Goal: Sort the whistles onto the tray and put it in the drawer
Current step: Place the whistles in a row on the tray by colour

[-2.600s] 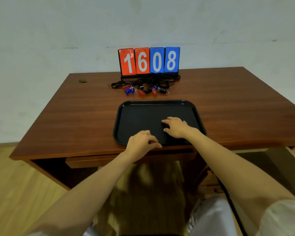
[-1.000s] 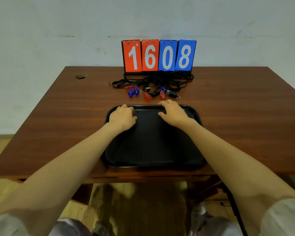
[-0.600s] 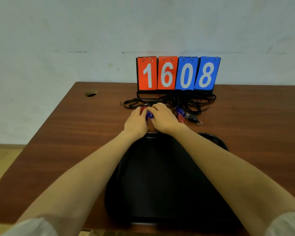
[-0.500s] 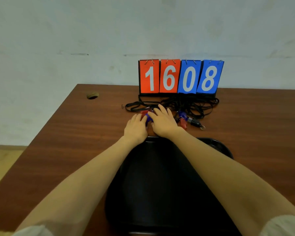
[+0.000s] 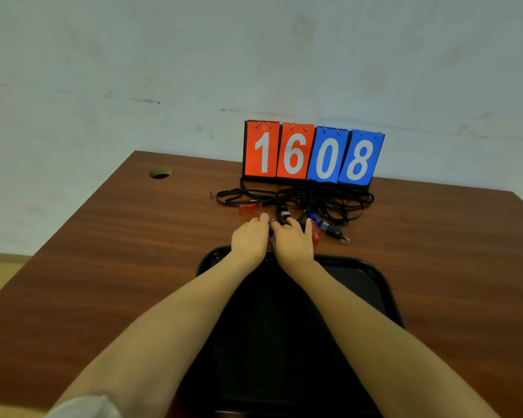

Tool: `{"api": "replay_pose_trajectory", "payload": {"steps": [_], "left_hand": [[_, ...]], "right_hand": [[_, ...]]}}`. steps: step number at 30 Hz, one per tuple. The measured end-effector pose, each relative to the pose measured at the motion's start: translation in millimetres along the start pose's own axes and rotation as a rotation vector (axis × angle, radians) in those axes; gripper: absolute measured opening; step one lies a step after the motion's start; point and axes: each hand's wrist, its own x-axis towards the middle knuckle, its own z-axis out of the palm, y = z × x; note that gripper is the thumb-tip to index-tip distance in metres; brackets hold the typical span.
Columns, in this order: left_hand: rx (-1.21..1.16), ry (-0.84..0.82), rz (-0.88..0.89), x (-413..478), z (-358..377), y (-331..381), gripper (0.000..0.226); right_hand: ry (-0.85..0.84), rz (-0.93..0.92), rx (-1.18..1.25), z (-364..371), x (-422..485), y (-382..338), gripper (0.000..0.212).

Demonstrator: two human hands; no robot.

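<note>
Blue plastic, showing only as a sliver between the two hands: reaching for the blue whistle (image 5: 271,233), lying on the bench (image 5: 109,251) just past the far rim of the black tray (image 5: 378,285), not yet on it. Covering it with the left hand (image 5: 249,240), fingers (image 5: 264,219) curled down over it; impossible to tell whether gripping or merely touching. Stretching the right hand (image 5: 294,241) alongside, its fingers fairly straight and spread, resting at the near edge of the heap, pinching nothing that shows.

Judging the main hazard to be pulling one whistle and dragging the others, given the black lanyards (image 5: 320,200) looping in a single tangle around the near red whistle (image 5: 314,235), the far red whistle (image 5: 248,207), the second blue whistle (image 5: 313,217) and the dark whistle (image 5: 329,230). Risking, with a hard tug, sliding the whole knot, toppling the scoreboard (image 5: 313,155) standing just behind the cords, or flicking a whistle off the bench. Risking also a wrong colour grouping, with crossing straps hiding which belongs where. Expecting stray loops hanging over the tray rim to snag at the drawer, not in view. Calling for lifting slowly and teasing each strap free first.
</note>
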Motion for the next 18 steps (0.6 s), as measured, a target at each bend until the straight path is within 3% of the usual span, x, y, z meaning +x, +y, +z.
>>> {"api": "replay_pose_trajectory", "payload": {"steps": [6,12,18], "left_hand": [[0.012,0.021,-0.038,-11.3,-15.4,-14.8,0.024],[-0.068,0.235,0.039,-37.8,-45.5,-33.1,0.046],[-0.092,0.208,0.056,-97.9,-38.1,-36.1,0.049]], "right_hand": [[-0.001,0.039,0.011,-1.0,-5.8,2.5,0.037],[0.196,0.087,0.222,-9.4,-26.8,15.4,0.043],[0.312,0.065,0.293,-27.7,-72.0,22.3,0.043]]}}
